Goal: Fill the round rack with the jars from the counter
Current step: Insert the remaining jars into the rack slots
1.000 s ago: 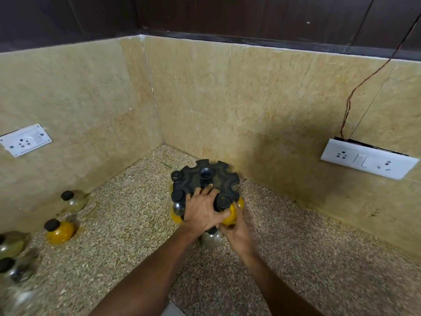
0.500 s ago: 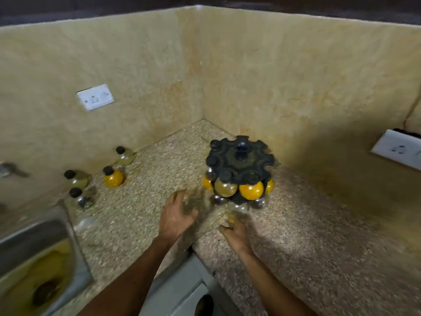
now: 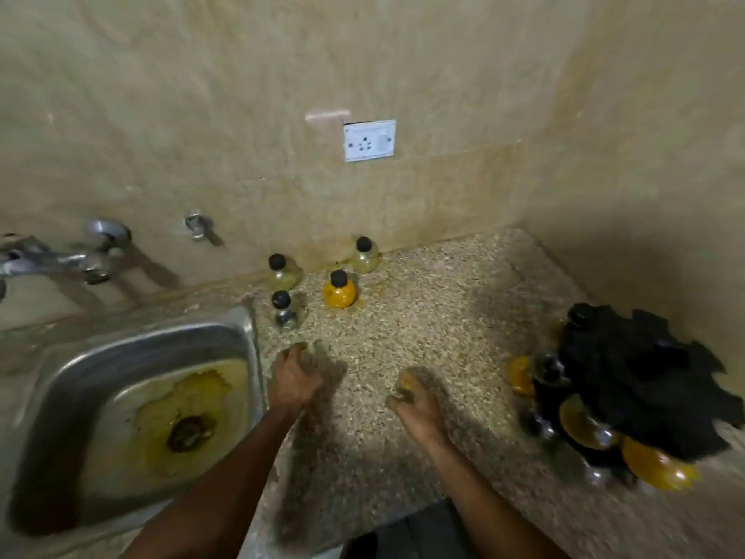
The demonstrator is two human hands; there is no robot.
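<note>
Several small black-capped jars stand on the speckled counter near the back wall: a yellow-filled jar point(image 3: 339, 291), a pale jar point(image 3: 365, 256) behind it, another pale jar point(image 3: 282, 272) and a clear jar point(image 3: 285, 310) by the sink. The black round rack point(image 3: 633, 377), blurred, sits at the right with yellow and clear jars hanging around it. My left hand point(image 3: 294, 377) hovers over the counter, fingers loosely curled, holding nothing. My right hand point(image 3: 415, 405) is beside it, also loosely curled and holding nothing.
A steel sink point(image 3: 238, 328) with a stained basin lies at the left, a tap point(image 3: 60, 260) on the wall above it. A white socket point(image 3: 369, 140) is on the back wall. The counter's front edge point(image 3: 363, 530) runs below my forearms.
The view has swung left, from the rack to the loose jars and sink. Both hands have left the rack and moved leftward over the counter, holding nothing.
</note>
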